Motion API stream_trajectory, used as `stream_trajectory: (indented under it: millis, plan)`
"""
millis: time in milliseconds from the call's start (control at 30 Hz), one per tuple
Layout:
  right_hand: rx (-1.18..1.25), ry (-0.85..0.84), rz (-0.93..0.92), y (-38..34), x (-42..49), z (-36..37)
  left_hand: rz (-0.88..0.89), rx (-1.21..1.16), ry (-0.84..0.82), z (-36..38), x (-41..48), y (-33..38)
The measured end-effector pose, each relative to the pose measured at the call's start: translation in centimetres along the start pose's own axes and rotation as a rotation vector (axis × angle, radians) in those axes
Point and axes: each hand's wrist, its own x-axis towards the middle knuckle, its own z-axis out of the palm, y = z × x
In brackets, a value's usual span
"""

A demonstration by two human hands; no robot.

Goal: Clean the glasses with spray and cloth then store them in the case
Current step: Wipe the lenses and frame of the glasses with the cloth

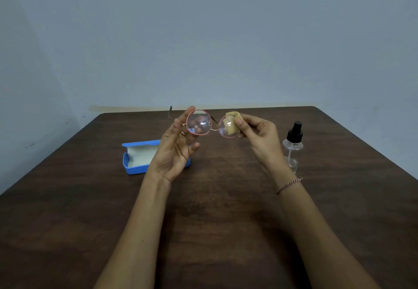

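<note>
Two hands are raised over the worktop [214,209], forearms reaching forward. Left hand [175,146]: palm toward the camera, fingers [188,113] pinching the glasses [211,124] at the outer edge of the left lens, the lower fingers loosely spread. Right hand [260,135]: thumb and fingers closed narrowly on a tan cloth [230,122] folded over the right lens. The glasses hang in the air between the hands, lenses upright. An open blue case [135,157] lies behind the left hand. The spray bottle [293,146] stands just beside the right wrist.

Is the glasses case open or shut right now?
Open: the blue case has its lid raised and pale lining showing; the left hand partly covers it.
</note>
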Motion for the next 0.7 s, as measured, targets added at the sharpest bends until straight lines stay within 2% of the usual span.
stream_trajectory:
  millis: [200, 500, 700]
  plan:
    - [-0.002, -0.046, 0.031, 0.26, 0.17, -0.41, -0.032, 0.008, -0.096, 0.30, -0.16, -0.29]
    - [-0.042, -0.092, 0.089, 0.50, 0.10, -0.70, -0.064, 0.098, -0.113, 0.45, -0.46, -0.04]
    - [0.002, -0.062, 0.104, 0.20, -0.07, -0.69, -0.097, 0.150, -0.118, 0.75, -0.50, 0.22]
